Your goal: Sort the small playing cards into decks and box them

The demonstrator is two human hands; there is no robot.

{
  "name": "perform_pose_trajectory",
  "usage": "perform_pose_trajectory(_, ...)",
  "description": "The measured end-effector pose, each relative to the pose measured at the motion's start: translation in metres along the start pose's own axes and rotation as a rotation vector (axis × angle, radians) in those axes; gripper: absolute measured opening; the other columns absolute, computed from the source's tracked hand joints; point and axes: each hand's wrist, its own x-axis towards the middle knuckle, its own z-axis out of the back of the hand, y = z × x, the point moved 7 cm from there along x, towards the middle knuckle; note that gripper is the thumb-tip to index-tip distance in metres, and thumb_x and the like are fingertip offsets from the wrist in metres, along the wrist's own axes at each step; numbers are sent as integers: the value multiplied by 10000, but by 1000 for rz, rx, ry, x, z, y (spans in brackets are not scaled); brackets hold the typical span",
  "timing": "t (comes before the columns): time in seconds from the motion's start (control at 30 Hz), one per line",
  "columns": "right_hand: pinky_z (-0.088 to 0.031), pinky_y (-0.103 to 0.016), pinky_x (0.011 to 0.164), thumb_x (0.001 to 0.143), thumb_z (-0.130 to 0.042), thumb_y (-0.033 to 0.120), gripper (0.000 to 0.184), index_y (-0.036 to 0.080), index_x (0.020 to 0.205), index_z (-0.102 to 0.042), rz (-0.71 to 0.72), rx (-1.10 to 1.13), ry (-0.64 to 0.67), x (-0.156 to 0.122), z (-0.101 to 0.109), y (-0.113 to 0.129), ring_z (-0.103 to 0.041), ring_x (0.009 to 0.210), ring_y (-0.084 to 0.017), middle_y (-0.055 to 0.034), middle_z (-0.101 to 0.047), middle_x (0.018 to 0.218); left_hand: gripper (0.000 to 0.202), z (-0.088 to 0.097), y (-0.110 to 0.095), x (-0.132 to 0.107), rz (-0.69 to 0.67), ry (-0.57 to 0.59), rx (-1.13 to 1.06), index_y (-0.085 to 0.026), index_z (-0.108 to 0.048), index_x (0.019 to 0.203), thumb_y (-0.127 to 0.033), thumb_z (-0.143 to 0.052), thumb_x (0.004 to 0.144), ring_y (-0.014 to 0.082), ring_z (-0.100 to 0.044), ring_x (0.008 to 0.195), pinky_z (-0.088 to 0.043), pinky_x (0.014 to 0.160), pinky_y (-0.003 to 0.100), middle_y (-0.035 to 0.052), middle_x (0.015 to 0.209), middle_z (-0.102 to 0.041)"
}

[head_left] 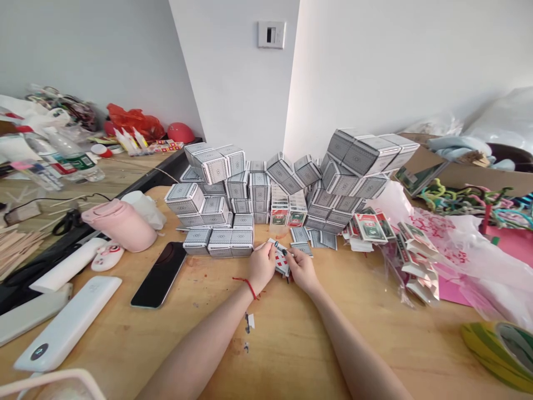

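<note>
Between my two hands is a playing card [281,263] with red diamonds showing, tilted above the wooden table. My left hand [263,265] pinches its left side, a red string bracelet on the wrist. My right hand [301,269] grips the card's right side with bent fingers. Whether more than one card is held I cannot make out. Just beyond lie several loose cards [320,239], backs up. Block shapes folded from grey-backed cards [231,240] stand stacked behind my hands, on the left and on the right. Upright card boxes [288,215] sit between the stacks.
A black phone [160,275], a white power bank [69,323] and a pink tumbler [120,223] lie on the left. To the right are card boxes [372,228], crumpled plastic [449,244] and a yellow-green tape roll [499,353]. Paper scraps [250,321] lie near my left forearm.
</note>
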Motion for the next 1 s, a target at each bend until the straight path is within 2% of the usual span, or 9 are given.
perform_pose_trajectory(0.13,-313,-210,289,769,-449,492,349,156,780,-543,52,-39,-66,-1,3,4,-431,287,-106,38,-491,406,255,1,0,-2,13,6,90,-178,-511,679,-271,-349,852,129,-454,525,-210,500,242,26,578,-517)
perform_pose_trajectory(0.3,-344,-214,301,752,-466,501,364,149,788,-553,47,22,-175,1,13,8,-467,327,-117,23,-507,459,283,1,-3,-1,-10,16,-3,-172,-517,710,-275,-307,870,126,-471,543,-249,510,227,31,602,-534)
perform_pose_trajectory(0.43,-354,-220,308,734,-485,513,375,149,787,-559,33,41,-179,4,16,7,-467,330,-118,20,-518,470,270,0,-8,-1,-82,29,9,-179,-556,802,-288,-317,868,139,-505,588,-266,528,231,41,642,-568)
perform_pose_trajectory(0.67,-306,-216,282,742,-470,515,375,151,747,-561,5,-31,-161,1,14,5,-436,283,-119,33,-482,381,286,1,-10,-4,-134,78,130,-194,-624,808,-304,-362,846,133,-430,454,-206,491,264,36,526,-536)
perform_pose_trajectory(0.73,-308,-215,282,737,-482,514,372,151,745,-563,5,-11,-167,1,14,6,-437,287,-116,32,-488,392,268,5,-11,-4,-133,59,21,-195,-629,818,-307,-386,836,128,-435,472,-228,503,257,34,552,-551)
perform_pose_trajectory(0.8,-312,-215,279,726,-493,521,380,150,769,-562,-9,48,-163,2,15,6,-441,290,-115,35,-496,408,264,9,-9,-2,-96,32,-183,-184,-628,743,-324,-418,821,119,-440,495,-257,520,245,23,556,-548)
perform_pose_trajectory(0.9,-313,-217,272,707,-508,543,404,152,794,-559,-30,131,-134,5,14,5,-438,290,-110,41,-502,430,359,6,3,1,96,9,-599,-151,-552,530,-385,-459,786,107,-424,489,-282,512,233,-1,484,-492)
perform_pose_trajectory(1.0,-317,-212,277,699,-516,553,399,160,755,-549,-22,173,-122,6,14,4,-430,298,-101,52,-482,427,322,-12,9,2,318,122,-1067,-130,-543,539,-387,-521,732,109,-462,510,-329,517,228,0,524,-529)
